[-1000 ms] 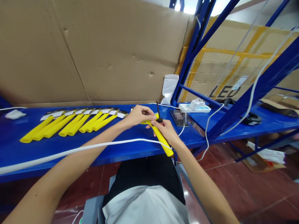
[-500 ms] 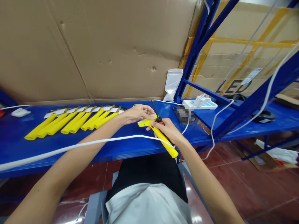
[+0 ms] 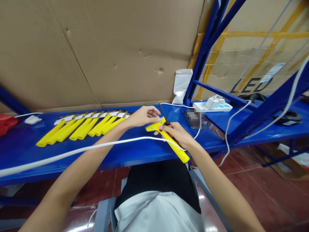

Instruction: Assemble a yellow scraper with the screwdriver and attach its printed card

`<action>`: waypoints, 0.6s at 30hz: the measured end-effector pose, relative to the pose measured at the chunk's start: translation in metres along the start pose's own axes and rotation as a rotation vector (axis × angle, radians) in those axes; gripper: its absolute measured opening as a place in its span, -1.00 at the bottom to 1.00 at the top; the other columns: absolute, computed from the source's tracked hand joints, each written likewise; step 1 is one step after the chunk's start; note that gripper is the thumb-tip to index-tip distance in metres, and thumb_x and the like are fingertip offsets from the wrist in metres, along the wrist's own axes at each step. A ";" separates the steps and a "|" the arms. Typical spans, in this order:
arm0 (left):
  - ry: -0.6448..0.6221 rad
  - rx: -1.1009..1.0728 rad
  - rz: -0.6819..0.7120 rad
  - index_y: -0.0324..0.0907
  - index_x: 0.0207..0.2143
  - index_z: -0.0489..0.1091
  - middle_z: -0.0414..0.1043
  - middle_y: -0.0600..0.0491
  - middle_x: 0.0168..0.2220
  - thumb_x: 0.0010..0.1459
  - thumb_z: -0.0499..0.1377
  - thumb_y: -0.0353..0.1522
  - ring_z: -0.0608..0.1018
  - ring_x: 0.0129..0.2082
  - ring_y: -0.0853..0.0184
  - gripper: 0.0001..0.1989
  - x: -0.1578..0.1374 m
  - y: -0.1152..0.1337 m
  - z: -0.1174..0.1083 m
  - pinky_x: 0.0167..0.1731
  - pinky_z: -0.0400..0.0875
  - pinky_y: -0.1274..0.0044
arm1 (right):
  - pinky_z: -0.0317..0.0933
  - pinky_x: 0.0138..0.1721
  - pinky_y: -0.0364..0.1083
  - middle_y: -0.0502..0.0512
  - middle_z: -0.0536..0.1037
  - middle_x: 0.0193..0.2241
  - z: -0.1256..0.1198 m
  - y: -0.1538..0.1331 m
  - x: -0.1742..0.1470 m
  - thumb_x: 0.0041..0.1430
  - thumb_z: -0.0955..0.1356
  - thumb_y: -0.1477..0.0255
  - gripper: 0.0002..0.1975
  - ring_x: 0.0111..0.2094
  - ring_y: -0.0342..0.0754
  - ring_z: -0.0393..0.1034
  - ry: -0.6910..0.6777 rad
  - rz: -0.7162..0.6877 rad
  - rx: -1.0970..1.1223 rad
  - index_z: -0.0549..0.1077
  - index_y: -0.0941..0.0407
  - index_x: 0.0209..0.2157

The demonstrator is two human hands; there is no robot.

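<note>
My right hand (image 3: 177, 132) is closed round a yellow scraper (image 3: 177, 151), its handle slanting down to the right. The same hand holds a screwdriver (image 3: 164, 112), black shaft pointing up and away. Small dark dots, perhaps screws or holes, show on the scraper's head. At the upper edge of that head is my left hand (image 3: 145, 116), its fingers loosely curved and apart from the thumb. The thumb lies close to the head; whether it touches, I cannot tell. Several similar yellow scrapers (image 3: 79, 129) lie in a slanted row to the left on the blue bench (image 3: 135, 151).
A white cable (image 3: 96, 146) crosses in front of my forearms. Behind the bench stands a large cardboard sheet (image 3: 116, 48). To the right are a white power strip (image 3: 225, 107), a blurred dark object (image 3: 194, 118) and blue rack posts (image 3: 205, 45). A red bag (image 3: 7, 124) lies far left.
My left hand has loosened from the scraper's head, and more of the yellow head shows. The right hand keeps its hold on scraper and screwdriver. The view has shifted slightly left.
</note>
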State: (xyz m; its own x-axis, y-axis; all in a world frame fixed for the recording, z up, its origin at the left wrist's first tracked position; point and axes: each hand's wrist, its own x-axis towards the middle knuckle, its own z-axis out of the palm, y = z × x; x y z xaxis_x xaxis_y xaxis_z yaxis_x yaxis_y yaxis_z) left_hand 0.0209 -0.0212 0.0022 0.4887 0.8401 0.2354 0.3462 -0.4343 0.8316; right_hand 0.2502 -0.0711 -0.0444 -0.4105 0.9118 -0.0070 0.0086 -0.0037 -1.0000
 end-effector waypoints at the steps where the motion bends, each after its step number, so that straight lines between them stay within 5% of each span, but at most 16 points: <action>1: 0.110 0.107 0.068 -0.21 -0.03 0.61 0.74 -0.13 -0.03 0.28 0.46 -0.26 0.73 -0.04 0.14 -0.71 -0.005 0.003 0.003 0.06 0.60 0.27 | 0.31 -0.51 -0.15 0.11 0.67 -0.51 0.000 0.000 0.001 0.08 0.64 0.04 -0.54 -0.52 -0.08 0.49 0.037 -0.010 0.037 0.70 0.17 -0.28; 4: 0.387 0.478 0.249 -0.16 0.09 0.62 0.70 -0.14 0.10 0.46 0.29 -0.28 0.66 0.12 0.07 -0.75 -0.026 0.015 0.022 0.21 0.54 0.18 | 0.27 -0.56 -0.16 0.13 0.69 -0.43 0.002 0.001 0.003 0.01 0.68 0.02 -0.49 -0.48 -0.05 0.53 0.182 -0.014 0.149 0.68 0.14 -0.23; 9: 0.417 0.898 0.246 -0.13 0.32 0.57 0.59 -0.22 0.33 0.48 0.31 -0.21 0.51 0.38 -0.12 -0.56 -0.057 0.031 0.071 0.37 0.42 0.04 | 0.04 -0.70 -0.18 -0.03 0.54 -0.51 0.011 0.005 0.006 -0.07 0.68 -0.08 -0.41 -0.58 -0.12 0.36 0.356 -0.070 0.201 0.58 0.09 -0.27; 13: 0.435 0.981 0.147 -0.19 0.46 0.45 0.45 -0.28 0.48 0.46 0.26 -0.31 0.43 0.49 -0.17 -0.43 -0.055 0.034 0.097 0.43 0.38 0.02 | 0.01 -0.70 -0.19 -0.14 0.38 -0.56 0.018 0.002 0.010 -0.14 0.68 -0.10 -0.38 -0.61 -0.20 0.19 0.398 -0.133 0.218 0.53 0.09 -0.34; 18: 0.452 0.918 0.039 -0.16 0.55 0.35 0.30 -0.31 0.57 0.41 0.20 -0.43 0.42 0.51 -0.23 -0.32 -0.048 0.029 0.103 0.40 0.43 -0.04 | -0.01 -0.72 -0.18 -0.15 0.33 -0.57 0.023 -0.005 0.008 -0.09 0.65 -0.06 -0.44 -0.62 -0.20 0.17 0.383 -0.166 0.206 0.52 0.09 -0.36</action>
State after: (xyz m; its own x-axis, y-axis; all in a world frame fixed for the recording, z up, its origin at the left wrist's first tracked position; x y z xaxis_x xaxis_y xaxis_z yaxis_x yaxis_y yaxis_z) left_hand 0.0901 -0.1076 -0.0363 0.2304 0.7817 0.5796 0.9092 -0.3852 0.1581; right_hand 0.2260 -0.0731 -0.0393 -0.0240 0.9928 0.1176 -0.2264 0.1092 -0.9679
